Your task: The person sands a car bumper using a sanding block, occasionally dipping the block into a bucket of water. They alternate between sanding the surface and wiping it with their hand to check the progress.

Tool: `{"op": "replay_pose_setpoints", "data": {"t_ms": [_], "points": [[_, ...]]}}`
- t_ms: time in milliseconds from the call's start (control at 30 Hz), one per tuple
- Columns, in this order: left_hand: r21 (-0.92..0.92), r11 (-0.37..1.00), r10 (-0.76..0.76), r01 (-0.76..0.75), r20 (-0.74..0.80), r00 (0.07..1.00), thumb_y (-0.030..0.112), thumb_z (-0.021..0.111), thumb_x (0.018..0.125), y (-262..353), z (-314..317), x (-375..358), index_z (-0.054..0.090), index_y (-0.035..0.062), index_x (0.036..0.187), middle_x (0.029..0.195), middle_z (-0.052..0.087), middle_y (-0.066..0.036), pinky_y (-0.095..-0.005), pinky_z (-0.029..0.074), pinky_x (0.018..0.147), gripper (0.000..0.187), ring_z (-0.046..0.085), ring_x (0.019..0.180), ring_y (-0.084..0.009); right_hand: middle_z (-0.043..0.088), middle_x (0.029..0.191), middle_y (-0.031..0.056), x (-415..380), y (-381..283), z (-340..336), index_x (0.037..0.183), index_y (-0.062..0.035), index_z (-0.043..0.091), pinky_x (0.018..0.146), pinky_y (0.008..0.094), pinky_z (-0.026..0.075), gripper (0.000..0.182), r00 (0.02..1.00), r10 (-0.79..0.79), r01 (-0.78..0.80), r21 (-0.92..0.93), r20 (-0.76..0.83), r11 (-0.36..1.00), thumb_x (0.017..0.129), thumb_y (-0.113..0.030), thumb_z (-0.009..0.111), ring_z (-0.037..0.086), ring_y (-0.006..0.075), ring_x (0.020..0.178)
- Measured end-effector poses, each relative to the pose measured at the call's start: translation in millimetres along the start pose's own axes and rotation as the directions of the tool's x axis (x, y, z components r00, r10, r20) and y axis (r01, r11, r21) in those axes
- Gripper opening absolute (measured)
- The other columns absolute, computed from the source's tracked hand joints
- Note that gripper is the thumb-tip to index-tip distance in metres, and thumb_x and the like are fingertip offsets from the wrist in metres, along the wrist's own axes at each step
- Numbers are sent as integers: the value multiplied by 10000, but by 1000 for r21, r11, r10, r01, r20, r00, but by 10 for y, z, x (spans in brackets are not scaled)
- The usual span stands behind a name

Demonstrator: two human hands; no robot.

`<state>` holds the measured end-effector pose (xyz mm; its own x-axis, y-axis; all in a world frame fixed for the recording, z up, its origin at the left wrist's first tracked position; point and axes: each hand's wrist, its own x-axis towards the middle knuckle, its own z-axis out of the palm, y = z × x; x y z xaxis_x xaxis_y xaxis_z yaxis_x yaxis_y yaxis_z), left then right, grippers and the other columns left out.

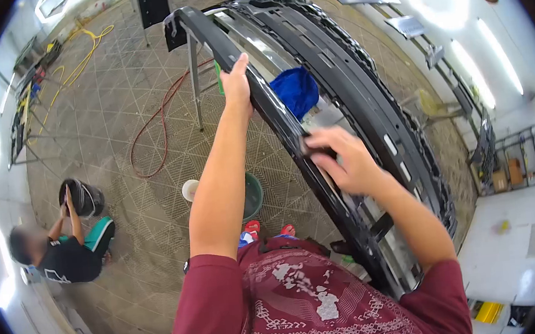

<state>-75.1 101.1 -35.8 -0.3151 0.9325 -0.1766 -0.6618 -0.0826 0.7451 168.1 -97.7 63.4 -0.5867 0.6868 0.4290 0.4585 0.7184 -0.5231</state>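
A long glossy black bumper-like part (275, 112) runs from the upper middle down to the lower right in front of me. My left hand (238, 85) grips its upper stretch, thumb on top and fingers wrapped round the edge. Farther down the same part, my right hand (341, 159) is bent over the surface, blurred, with its fingertips against a small dark item that I cannot make out. A blue cloth (296, 92) lies between my hands, just beyond the black part. More black slatted parts (336, 75) lie behind it.
A person (71, 248) crouches at the left by a black bucket (86, 199). A red hose (163, 122) and a yellow hose (81, 69) lie on the floor. A green bucket (252, 197) stands below my left arm. Shelving (515, 158) is at the right.
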Motion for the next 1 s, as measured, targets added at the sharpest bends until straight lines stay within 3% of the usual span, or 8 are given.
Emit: {"op": "replay_pose_setpoints", "data": {"t_ms": [167,300,467,600,633,700,900,1000], "points": [[51,998,-47,42,88,995,410,709,1041,156,55,-109,633,16,972,805,671,-123,-443,627,679,408,703,717,-278,738,1238,182,900,352,349,1227,-25,695,1031,466,534,261,997,24,-18,68,-80,998,988,-129,719,689,411,1159],[29,986,-169,166,151,974,477,667,1047,122,-38,-25,633,3,964,786,666,-151,-452,600,680,483,689,704,-296,734,1234,164,222,82,119,1200,-52,701,1018,472,534,258,995,-48,57,104,-88,993,954,-113,751,686,393,1141],[49,984,-174,170,95,980,523,662,1033,194,32,-150,632,-3,1000,786,666,-157,-459,597,690,528,678,692,-314,728,1295,155,-531,-133,-191,1230,-78,690,1004,477,549,319,1000,-21,21,18,10,1000,927,-87,787,691,387,1153],[55,972,-234,228,195,953,527,653,1039,204,-4,-110,625,0,1022,816,670,-155,-457,602,725,528,689,743,-311,738,1211,157,360,165,248,1186,-41,692,1031,474,522,213,987,-47,59,80,-152,995,992,-130,704,669,389,1170],[22,986,-164,162,165,973,414,712,1034,269,95,-241,622,38,1047,810,650,-113,-514,612,662,386,683,694,-284,737,1199,165,505,287,360,1175,-39,693,1021,480,521,205,979,-27,39,56,-201,998,1002,-149,695,665,399,1158],[39,970,-243,241,199,949,441,702,1036,301,77,-177,626,31,1040,829,655,-124,-492,609,680,416,678,697,-289,727,1253,161,475,278,316,1211,-48,682,1040,464,523,222,986,42,-31,72,-160,997,1006,-132,697,671,382,1184],[114,971,-230,211,196,953,453,712,1029,416,120,-354,551,-44,1121,977,657,-173,-484,641,797,530,713,848,-338,715,1309,159,-1171,-464,-358,1256,-79,658,976,479,540,352,996,86,-82,107,-38,991,928,-45,778,691,378,1076],[248,952,-220,181,139,965,421,735,1019,473,208,-423,523,-111,1293,1114,669,-200,-492,629,919,635,722,978,-364,688,1346,222,-1643,-808,-341,1270,-47,653,933,480,554,407,946,233,-218,88,-227,972,893,-2,797,685,414,1060]]}}
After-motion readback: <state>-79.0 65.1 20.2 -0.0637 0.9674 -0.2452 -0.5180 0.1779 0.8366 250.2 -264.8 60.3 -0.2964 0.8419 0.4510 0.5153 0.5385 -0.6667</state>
